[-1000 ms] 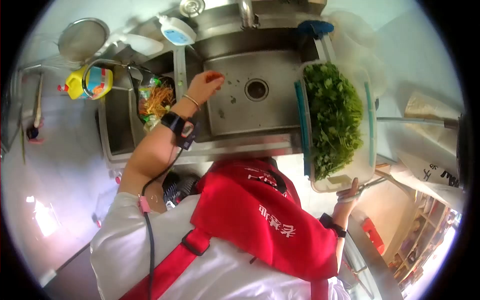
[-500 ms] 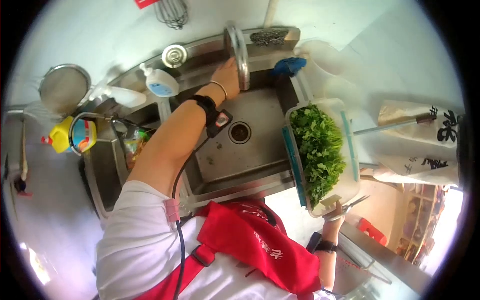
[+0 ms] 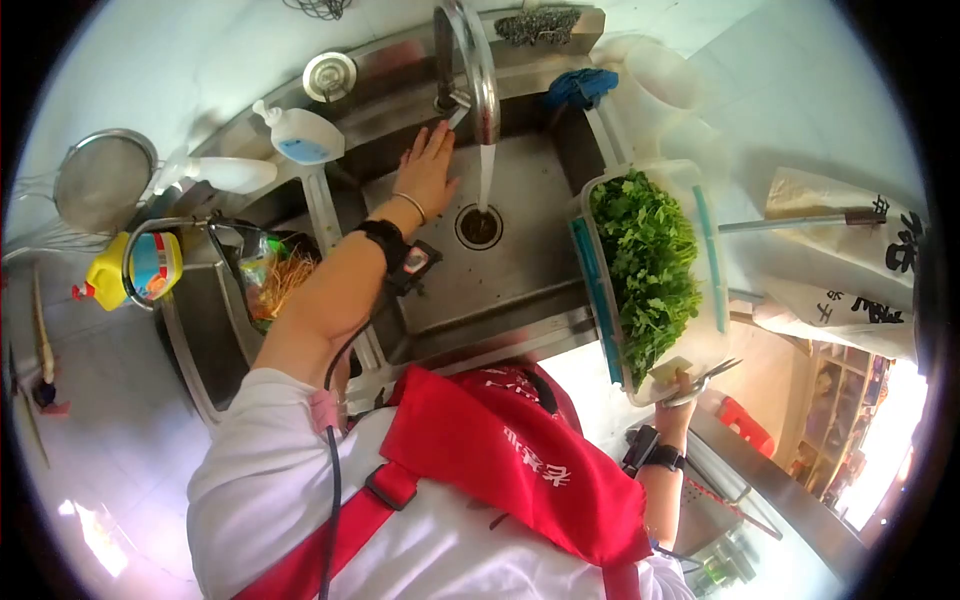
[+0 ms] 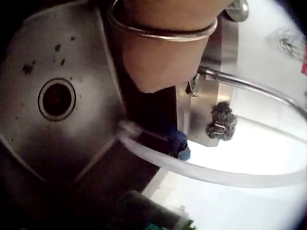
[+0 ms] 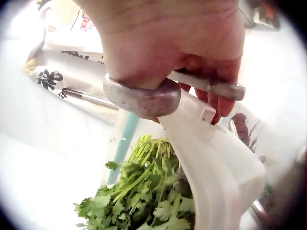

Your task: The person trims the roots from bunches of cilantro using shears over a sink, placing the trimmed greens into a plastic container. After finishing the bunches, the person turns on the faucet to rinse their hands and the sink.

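My left hand (image 3: 428, 172) reaches over the sink with its fingers fairly straight, fingertips right at the small lever (image 3: 459, 112) of the faucet (image 3: 482, 75). Water (image 3: 487, 175) runs from the spout toward the drain (image 3: 479, 226). In the left wrist view the fingers are hidden behind the hand and the bracelet (image 4: 163, 34). My right hand (image 3: 676, 396) grips the near rim of a clear plastic container (image 3: 708, 345) full of cilantro (image 3: 648, 270). That same hand holds metal scissors (image 5: 144, 99), a handle loop around its thumb and blades pointing away to the right.
A bag with stringy roots (image 3: 284, 283) lies in the left basin. Along the back ledge stand a white pump bottle (image 3: 303, 135), a drain strainer (image 3: 330, 77), a steel scrubber (image 3: 537, 27) and a blue cloth (image 3: 582, 88). A yellow bottle (image 3: 130, 268) is at far left.
My left hand went from above the basin to the faucet, then drew slightly back at its lever. The spout swung over the basin and water now flows. The right hand keeps its hold.
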`<state>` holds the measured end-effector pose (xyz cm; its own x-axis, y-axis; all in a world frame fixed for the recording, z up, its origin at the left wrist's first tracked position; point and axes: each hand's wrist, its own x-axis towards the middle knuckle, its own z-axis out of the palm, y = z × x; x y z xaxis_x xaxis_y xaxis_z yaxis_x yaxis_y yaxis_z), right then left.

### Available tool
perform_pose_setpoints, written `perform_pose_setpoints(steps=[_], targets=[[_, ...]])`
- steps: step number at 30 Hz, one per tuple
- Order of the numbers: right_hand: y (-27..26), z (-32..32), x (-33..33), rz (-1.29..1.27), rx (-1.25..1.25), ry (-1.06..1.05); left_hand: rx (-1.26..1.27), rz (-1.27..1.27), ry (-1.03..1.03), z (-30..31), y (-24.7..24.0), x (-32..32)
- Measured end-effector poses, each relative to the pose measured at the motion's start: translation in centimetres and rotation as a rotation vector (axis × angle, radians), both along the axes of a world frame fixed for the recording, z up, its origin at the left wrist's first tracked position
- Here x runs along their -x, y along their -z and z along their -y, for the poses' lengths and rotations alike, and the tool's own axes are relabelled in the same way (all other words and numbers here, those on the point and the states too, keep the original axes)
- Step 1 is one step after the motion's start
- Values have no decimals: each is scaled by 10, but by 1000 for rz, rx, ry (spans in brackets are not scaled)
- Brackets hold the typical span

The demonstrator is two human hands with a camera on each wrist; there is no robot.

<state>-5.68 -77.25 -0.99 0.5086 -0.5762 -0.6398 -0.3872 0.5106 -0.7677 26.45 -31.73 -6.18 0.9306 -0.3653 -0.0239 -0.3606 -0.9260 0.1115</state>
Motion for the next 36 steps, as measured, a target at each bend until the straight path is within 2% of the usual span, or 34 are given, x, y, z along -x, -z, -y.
perform_pose_setpoints(steps=[2, 3, 5, 7, 8, 11, 12, 13, 14, 16, 20, 21, 23, 24, 25, 26, 29, 30, 32, 33, 35, 36], targets=[[1, 1, 0, -14, -12, 8, 586, 220, -286, 10, 52, 1], [8, 4, 3, -18, 67, -65, 585, 223, -288, 13, 68, 5], [12, 7, 3, -16, 144, -133, -83, 405, -84, 22, 94, 20], [-2, -4, -6, -42, -3, 31, -756, 559, 137, 30, 108, 34], [-4, -7, -7, -40, -3, 39, -1091, 626, 252, 32, 112, 38], [-7, -10, -9, -14, -26, 59, -1490, 700, 344, 55, 114, 37], [-6, -8, -8, -1, -42, 54, -1796, 774, 396, 63, 111, 37], [-4, -7, -6, 11, -59, 47, -2214, 899, 512, 71, 109, 37], [-2, -5, -4, 10, -57, 50, -2521, 995, 661, 79, 106, 37], [4, -1, -1, -7, 18, 14, -2749, 1113, 778, 88, 98, 42], [5, -2, 1, 27, 4, -4, -2909, 1404, 634, 84, 85, 56], [4, -2, 1, 27, 1, 2, -2909, 1503, 467, 78, 89, 57], [6, -4, -1, 60, 25, 13, -2803, 1704, -87, 64, 95, 55], [3, -6, -3, 58, 21, 13, -2805, 1707, -82, 66, 72, 61], [-3, -8, -7, 21, 7, 33, -3002, 1663, 612, 71, 27, 67], [-5, -10, -9, -17, -7, 52, -3050, 1510, 1378, 73, 1, 70], [-2, -7, -7, 33, 0, 5, -3133, 1440, 1429, 73, 38, 59], [-1, -6, -6, 30, 2, 4, -3129, 1439, 1430, 72, 43, 54], [1, -2, -4, 32, -76, 35, -3296, 1520, 1441, 70, 53, 46], [6, 2, 1, 31, -73, 36, -3292, 1524, 1440, 73, 42, 44], [17, 9, 11, 71, 128, -182, -3276, 1774, 1938, 79, 10, 38], [14, 8, 10, 72, 111, -171, -3281, 1816, 2011, 79, 8, 38]])
